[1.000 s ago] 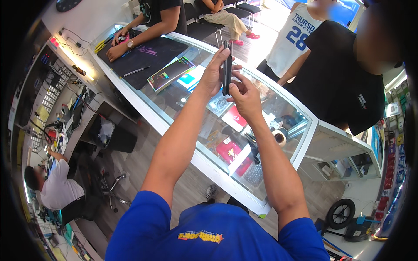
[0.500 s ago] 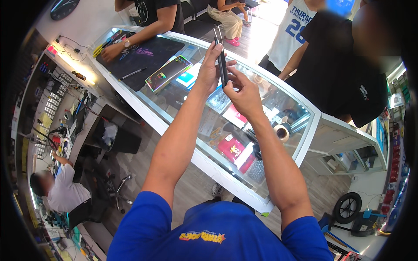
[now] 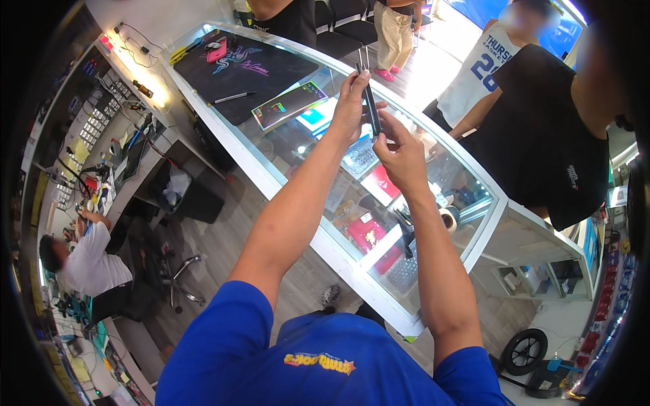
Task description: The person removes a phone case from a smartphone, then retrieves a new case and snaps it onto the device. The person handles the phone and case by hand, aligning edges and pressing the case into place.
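Observation:
Above the glass counter I hold a thin black phone (image 3: 372, 111), seen almost edge-on and upright. My left hand (image 3: 347, 111) is closed round its left side, with the thumb near the upper end. My right hand (image 3: 404, 154) pinches the lower end between thumb and fingers. The phone's screen is too foreshortened to read. Under and left of my hands, a phone box (image 3: 290, 106) with a bright rainbow edge lies on the counter, beside a dark mat (image 3: 237, 71) with a pen (image 3: 234, 97) on it.
The white-framed glass counter (image 3: 284, 210) holds boxes, a red packet (image 3: 365, 231) and tape rolls. A pink-red thing (image 3: 217, 50) lies on the mat. People stand beyond the counter; one in black (image 3: 535, 142) is close on the right. A seated co-worker (image 3: 95, 257) is at a cluttered bench, left.
The view has shifted, so the counter and my hands appear farther right. The person at the mat has drawn their arm off it, and the pink-red thing there now shows. My grip looks unchanged.

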`<action>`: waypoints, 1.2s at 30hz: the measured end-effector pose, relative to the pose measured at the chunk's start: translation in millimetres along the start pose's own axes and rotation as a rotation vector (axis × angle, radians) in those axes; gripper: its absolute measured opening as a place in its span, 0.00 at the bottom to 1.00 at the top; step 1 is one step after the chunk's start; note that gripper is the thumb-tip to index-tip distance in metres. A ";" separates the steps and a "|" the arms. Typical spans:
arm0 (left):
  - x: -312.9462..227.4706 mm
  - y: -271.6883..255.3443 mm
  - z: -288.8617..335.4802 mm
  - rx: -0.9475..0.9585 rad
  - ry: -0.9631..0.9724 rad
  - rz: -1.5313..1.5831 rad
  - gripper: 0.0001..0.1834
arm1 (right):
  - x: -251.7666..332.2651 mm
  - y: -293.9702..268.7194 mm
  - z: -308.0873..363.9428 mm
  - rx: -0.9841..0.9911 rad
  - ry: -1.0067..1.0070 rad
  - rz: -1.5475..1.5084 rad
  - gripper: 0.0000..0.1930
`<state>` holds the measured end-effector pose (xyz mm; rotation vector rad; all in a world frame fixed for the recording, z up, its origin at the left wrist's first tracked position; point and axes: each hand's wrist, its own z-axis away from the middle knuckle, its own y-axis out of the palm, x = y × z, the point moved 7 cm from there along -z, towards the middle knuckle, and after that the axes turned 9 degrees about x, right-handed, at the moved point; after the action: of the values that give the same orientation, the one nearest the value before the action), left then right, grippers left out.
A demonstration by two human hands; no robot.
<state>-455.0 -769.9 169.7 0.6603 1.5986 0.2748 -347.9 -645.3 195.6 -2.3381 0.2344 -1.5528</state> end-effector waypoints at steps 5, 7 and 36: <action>2.9 -1.9 1.6 0.018 -0.101 0.109 0.38 | 10.2 -1.1 1.8 -0.015 -0.038 0.044 0.26; 5.5 -0.8 1.4 0.043 -0.120 0.143 0.43 | 9.6 -2.7 0.9 -0.033 -0.058 0.047 0.25; 29.2 -6.9 -13.4 0.002 -0.101 0.152 0.42 | -15.7 8.8 -0.2 0.142 -0.073 0.089 0.27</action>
<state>-470.1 -756.4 143.8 0.7870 1.4551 0.3457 -353.9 -648.7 179.0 -2.2378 0.2010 -1.3926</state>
